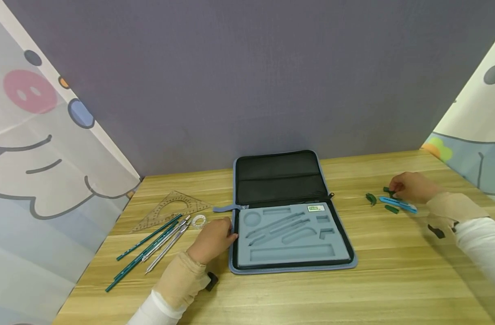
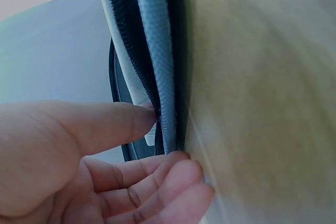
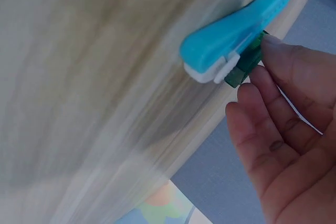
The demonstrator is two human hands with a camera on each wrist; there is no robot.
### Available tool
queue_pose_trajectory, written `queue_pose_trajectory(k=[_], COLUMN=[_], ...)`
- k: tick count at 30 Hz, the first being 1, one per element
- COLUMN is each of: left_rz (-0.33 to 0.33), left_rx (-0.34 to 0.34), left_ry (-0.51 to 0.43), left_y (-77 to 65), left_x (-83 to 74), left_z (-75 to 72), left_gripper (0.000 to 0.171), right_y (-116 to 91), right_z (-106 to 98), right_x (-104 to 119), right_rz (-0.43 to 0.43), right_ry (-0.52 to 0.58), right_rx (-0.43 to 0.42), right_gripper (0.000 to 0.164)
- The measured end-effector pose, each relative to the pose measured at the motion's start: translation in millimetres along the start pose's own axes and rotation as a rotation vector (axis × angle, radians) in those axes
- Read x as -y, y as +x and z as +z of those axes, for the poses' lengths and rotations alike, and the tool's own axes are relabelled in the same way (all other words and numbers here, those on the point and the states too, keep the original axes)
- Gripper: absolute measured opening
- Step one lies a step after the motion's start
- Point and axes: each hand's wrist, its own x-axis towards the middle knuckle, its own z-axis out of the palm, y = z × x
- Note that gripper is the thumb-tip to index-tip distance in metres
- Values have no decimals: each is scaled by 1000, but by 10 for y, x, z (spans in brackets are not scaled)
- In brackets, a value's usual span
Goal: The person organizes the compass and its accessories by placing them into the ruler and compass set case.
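Observation:
An open blue zip case (image 1: 293, 271) lies with its black lid folded back and a light-blue foam insert (image 1: 345, 253) inside, its shaped hollows bare. At its left edge, my left hand (image 1: 212, 240) pinches the rim, thumb on the inner zip side (image 2: 118, 121), fingers outside. Over at the right, my right hand (image 1: 416, 187) pinches a small dark green piece (image 3: 247, 65) between thumb and fingertips, low over the table. Right beside it lies a blue utility knife (image 3: 226, 32) with a white slider. Two more small green pieces lie nearby, one curved (image 1: 371, 199) and one straight (image 1: 391, 209).
Left of the case lie a clear set square (image 1: 143, 223), a white ring (image 1: 198, 220), several green pencils (image 1: 133, 262) and silver compass-like metal tools (image 1: 166, 248). A grey panel (image 1: 272, 90) stands along the table's back edge; printed curtains hang at both sides.

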Motion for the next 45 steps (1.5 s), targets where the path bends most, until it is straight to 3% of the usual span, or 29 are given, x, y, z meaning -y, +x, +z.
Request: queue_pose_trajectory(k=[9, 21, 28, 34, 39, 45], left_rz=[10, 7, 3, 12, 59, 0], left_rx=[-8, -4, 2, 2, -35, 14], left_ry=[0, -1, 11, -10, -17, -14], left_y=[-8, -5, -5, -13, -27, -7], left_x=[-5, 14, -4, 1, 8, -7], left_z=[-7, 6, -8, -4, -19, -24], left_gripper=[25, 22, 22, 22, 23, 21], right_y=[-8, 20, 22, 40, 94, 156], right_z=[20, 118, 89, 47, 16, 5], right_x=[-2, 25, 99, 251, 443, 708], right_rz=[-13, -141, -167, -189, -241, -244], right_ry=[-13, -76, -87, -83, -64, -15], right_rx=[-14, -107, -127, -118, -124, -88], right_gripper=[12, 15, 17, 17, 18, 15])
